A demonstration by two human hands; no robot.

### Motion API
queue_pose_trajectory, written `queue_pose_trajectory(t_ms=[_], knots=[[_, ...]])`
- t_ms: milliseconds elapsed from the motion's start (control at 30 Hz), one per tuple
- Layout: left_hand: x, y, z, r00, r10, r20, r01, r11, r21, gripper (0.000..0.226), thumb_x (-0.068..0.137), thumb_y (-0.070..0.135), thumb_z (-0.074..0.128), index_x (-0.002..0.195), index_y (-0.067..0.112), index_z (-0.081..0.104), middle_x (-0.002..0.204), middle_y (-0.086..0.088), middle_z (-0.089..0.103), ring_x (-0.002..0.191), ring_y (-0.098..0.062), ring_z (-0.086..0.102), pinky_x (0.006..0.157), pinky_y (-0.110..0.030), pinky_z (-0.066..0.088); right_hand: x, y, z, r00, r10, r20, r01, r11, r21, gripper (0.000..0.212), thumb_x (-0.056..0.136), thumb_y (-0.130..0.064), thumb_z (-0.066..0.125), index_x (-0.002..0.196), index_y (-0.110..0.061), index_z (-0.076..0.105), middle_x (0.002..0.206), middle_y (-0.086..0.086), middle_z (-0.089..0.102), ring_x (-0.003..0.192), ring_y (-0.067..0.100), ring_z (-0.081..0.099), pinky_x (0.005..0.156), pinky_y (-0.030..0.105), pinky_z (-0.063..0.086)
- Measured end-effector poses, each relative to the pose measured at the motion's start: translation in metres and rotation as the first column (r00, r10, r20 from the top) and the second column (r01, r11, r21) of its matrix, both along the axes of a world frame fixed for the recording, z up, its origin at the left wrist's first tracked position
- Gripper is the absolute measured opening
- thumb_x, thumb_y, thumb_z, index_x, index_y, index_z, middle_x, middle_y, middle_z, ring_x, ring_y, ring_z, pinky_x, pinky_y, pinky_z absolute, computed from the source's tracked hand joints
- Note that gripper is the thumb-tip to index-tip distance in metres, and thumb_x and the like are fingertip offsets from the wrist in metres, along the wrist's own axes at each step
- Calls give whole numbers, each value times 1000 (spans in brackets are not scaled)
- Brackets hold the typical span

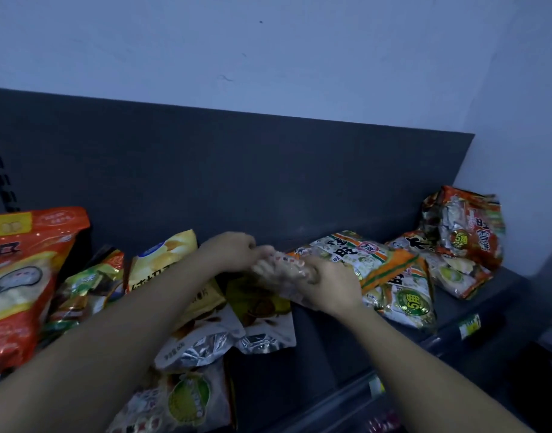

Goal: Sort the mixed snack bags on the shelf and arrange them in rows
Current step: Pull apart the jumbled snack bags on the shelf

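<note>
Both hands meet over the middle of the dark shelf (324,345). My left hand (234,250) and my right hand (327,285) grip a clear snack bag (287,265) with red marks, blurred by motion, just above the pile. Right of it lie orange-and-green rice cracker bags (374,260), stacked and tilted, and a red-orange cracker bag (465,232) leans in the far right corner. A yellow chip bag (162,260) stands left of my left hand. White and silver bags (205,339) lie under my left forearm.
A large red and yellow bag (21,282) stands at the far left, with a green-gold bag (87,285) beside it. A dark back panel (237,170) rises behind the shelf. Price tags (470,325) sit on the shelf's front edge. A durian-print bag (187,398) lies at the bottom.
</note>
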State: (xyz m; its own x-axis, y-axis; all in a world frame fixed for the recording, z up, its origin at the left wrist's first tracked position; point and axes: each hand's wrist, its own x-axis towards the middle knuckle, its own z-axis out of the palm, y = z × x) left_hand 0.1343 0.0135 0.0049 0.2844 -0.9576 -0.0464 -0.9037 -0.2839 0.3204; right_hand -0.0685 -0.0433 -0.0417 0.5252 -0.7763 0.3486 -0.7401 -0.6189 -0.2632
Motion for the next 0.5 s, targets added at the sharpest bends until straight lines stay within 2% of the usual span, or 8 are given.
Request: queue_pose_trajectory(t_ms=[100, 167, 233, 333, 400, 467, 500], knots=[[-6, -9, 6, 977, 122, 175, -56, 939, -340, 61, 93, 65, 32, 134, 24, 50, 135, -2, 52, 127, -22, 44, 107, -48, 30, 0, -8, 14, 985, -52, 162, 36, 994, 100, 39, 84, -50, 62, 119, -34, 64, 105, -6, 69, 100, 21, 63, 70, 29, 45], [-11, -12, 12, 957, 188, 220, -25, 811, -584, 58, 95, 58, 36, 139, 22, 45, 142, -3, 45, 136, -21, 33, 114, -53, 15, -1, -13, 20, 967, -73, 246, 35, 987, 154, 36, 81, -47, 64, 115, -33, 67, 101, -8, 69, 97, 18, 63, 72, 29, 48], [-17, -12, 18, 946, 228, 231, 20, 671, -741, 57, 94, 54, 41, 140, 19, 44, 146, -8, 39, 140, -24, 27, 114, -56, 9, -2, -18, 24, 948, -88, 306, 24, 978, 207, 33, 77, -48, 65, 107, -34, 68, 94, -12, 68, 91, 14, 63, 68, 29, 47], [-26, -13, 21, 948, 257, 190, 18, 549, -836, 64, 91, 50, 44, 145, 16, 34, 153, -14, 26, 143, -30, 20, 113, -58, 8, -5, -24, 34, 888, -108, 448, -39, 951, 307, 33, 66, -55, 62, 88, -31, 69, 78, -13, 68, 79, 13, 64, 65, 33, 51], [-34, -13, 22, 959, 262, 108, -44, 516, -855, 69, 92, 49, 46, 149, 17, 25, 156, -15, 18, 144, -31, 15, 113, -56, 8, -8, -28, 38, 801, -122, 586, -131, 920, 370, 19, 68, -42, 66, 80, -28, 71, 75, -8, 71, 78, 16, 67, 70, 40, 56], [-43, -13, 23, 969, 247, 4, -123, 500, -857, 75, 93, 51, 46, 152, 17, 15, 158, -15, 11, 145, -31, 12, 114, -54, 11, -11, -28, 44, 735, -115, 668, -195, 908, 371, 4, 70, -31, 66, 70, -27, 69, 68, -8, 68, 73, 18, 66, 65, 36, 51], [-48, -15, 23, 977, 196, -83, -174, 516, -839, 80, 93, 53, 47, 153, 16, 9, 159, -14, 7, 146, -30, 10, 115, -52, 13, -13, -28, 47, 713, -95, 694, -213, 914, 344, 6, 69, -31, 65, 66, -26, 66, 63, -10, 63, 68, 17, 62, 61, 34, 46]])
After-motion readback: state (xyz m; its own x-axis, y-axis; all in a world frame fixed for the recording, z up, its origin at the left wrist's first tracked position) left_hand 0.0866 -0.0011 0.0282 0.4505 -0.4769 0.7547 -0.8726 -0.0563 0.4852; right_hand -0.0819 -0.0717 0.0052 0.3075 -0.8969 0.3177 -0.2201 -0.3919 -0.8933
